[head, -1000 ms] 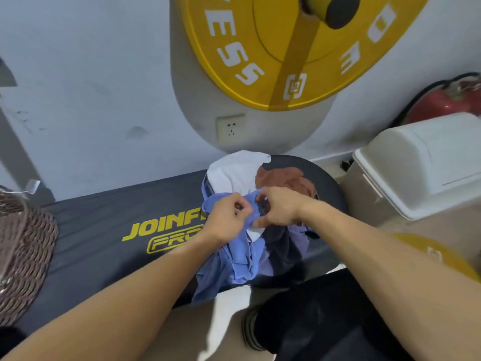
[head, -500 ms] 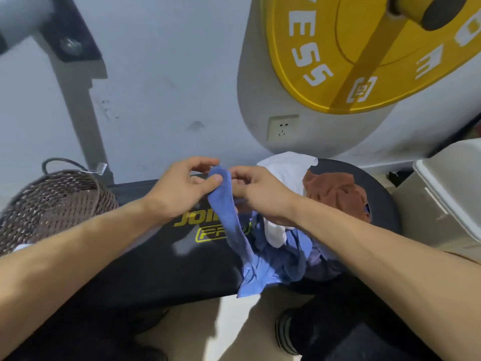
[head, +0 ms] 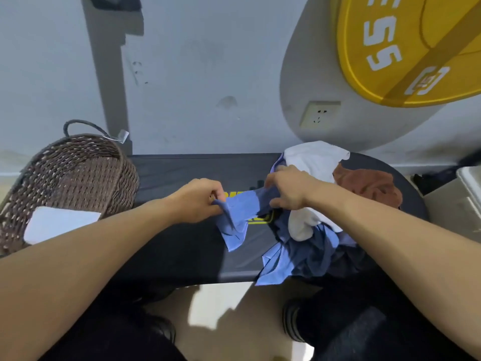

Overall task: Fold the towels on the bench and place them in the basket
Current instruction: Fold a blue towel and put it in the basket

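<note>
My left hand [head: 197,200] and right hand [head: 289,190] both pinch the top edge of the blue towel [head: 238,220], stretched between them over the worktop [head: 182,246]. Soft, light and limp; best gripped at the corners. Remaining towel pile [head: 338,194] at 3 o'clock, basket [head: 73,175] at 9. Yellow worktop logo mostly covered; plate [head: 406,48] at 1 o'clock reads "ESS".

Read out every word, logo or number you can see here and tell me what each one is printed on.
"ESS": white letters on the yellow weight plate, the word cut off by the frame edge.
White square logo on the same plate: too blurred to read.
Yellow print on the black bench: mostly covered by the blue towel and both hands, unreadable.
White tag on the basket: blank as far as shows.
</note>
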### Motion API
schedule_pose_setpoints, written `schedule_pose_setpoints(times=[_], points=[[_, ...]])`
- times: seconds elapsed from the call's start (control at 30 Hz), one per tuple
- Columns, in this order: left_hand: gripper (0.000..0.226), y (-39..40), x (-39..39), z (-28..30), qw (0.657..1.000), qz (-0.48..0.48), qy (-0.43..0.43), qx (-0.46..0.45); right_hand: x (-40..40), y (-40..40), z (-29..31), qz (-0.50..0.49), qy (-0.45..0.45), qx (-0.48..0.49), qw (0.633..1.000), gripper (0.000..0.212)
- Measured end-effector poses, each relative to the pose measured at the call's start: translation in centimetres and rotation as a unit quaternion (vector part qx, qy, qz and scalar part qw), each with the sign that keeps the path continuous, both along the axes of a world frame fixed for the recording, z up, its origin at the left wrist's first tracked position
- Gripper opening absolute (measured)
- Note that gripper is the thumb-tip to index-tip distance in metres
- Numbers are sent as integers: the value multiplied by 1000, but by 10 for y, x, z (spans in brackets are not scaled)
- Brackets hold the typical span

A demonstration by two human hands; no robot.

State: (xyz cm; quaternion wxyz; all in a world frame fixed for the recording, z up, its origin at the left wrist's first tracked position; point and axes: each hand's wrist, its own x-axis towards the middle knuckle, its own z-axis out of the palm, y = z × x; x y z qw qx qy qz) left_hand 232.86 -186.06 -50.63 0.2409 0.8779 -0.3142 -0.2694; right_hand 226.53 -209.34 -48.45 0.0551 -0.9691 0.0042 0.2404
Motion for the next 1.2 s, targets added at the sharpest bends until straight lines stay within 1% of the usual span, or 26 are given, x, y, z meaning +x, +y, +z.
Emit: schedule_pose_setpoints(times=[0.07,0.13,0.2,0.23,0.27,0.33,0.37,0.43,0.5,0.57,0.6,0.67,0.73,0.83,0.9,0.93,1.0,1.07,1.1,1.13,1.17,1.2], points=[[9,-4,0,-11,1000,-8,11,9,0,-14,-10,-30,19,-82,996,51],[15,-14,-1,-15,999,-19,41,24,-3,-29,-16,-62,39,-104,992,51],[24,-28,-1,-17,994,-35,86,56,-3,-43,-18,-71,32,-85,993,44],[27,-35,-1,-17,991,-41,101,77,-2,-47,-17,-74,21,-70,995,38],[24,-43,-1,-18,989,-48,104,94,-1,-51,-13,-79,14,-56,995,33],[13,-62,-2,-19,989,-60,76,111,5,-57,-1,-90,17,-29,995,24],[14,-71,-3,-20,990,-64,50,111,7,-60,8,-94,20,-20,995,21],[21,-88,-3,-25,994,-64,-16,90,9,-70,29,-103,16,-13,994,18],[30,-102,-1,-31,996,-55,-55,32,6,-84,48,-122,1,-16,992,23],[41,-114,-2,-35,997,-53,-41,-27,-3,-100,60,-149,5,-37,988,27],[48,-118,-3,-37,997,-57,-30,-42,-7,-108,63,-166,21,-53,984,29],[56,-121,-2,-43,997,-67,-16,-41,-17,-119,61,-194,66,-93,974,32],[52,-119,1,-50,997,-72,-9,-7,-27,-126,46,-202,108,-116,966,33],[28,-113,2,-57,998,-48,0,30,-38,-121,18,-210,150,-102,961,39],[12,-114,3,-57,999,-38,6,38,-34,-118,13,-221,162,-93,957,43],[9,-114,4,-54,998,-37,13,39,-31,-116,16,-228,161,-92,956,41],[10,-114,7,-46,998,-40,34,34,-23,-113,24,-231,122,-112,959,32],[9,-109,12,-34,997,-52,53,32,-17,-105,30,-214,34,-143,966,29],[8,-104,14,-27,996,-61,59,33,-14,-98,32,-195,-19,-136,971,29],[8,-98,16,-20,995,-72,60,32,-9,-91,30,-172,-62,-107,977,23],[9,-90,18,-13,994,-83,58,31,-4,-81,29,-152,-78,-56,984,13],[11,-81,19,-5,994,-92,54,29,2,-72,26,-133,-70,4,989,18]])
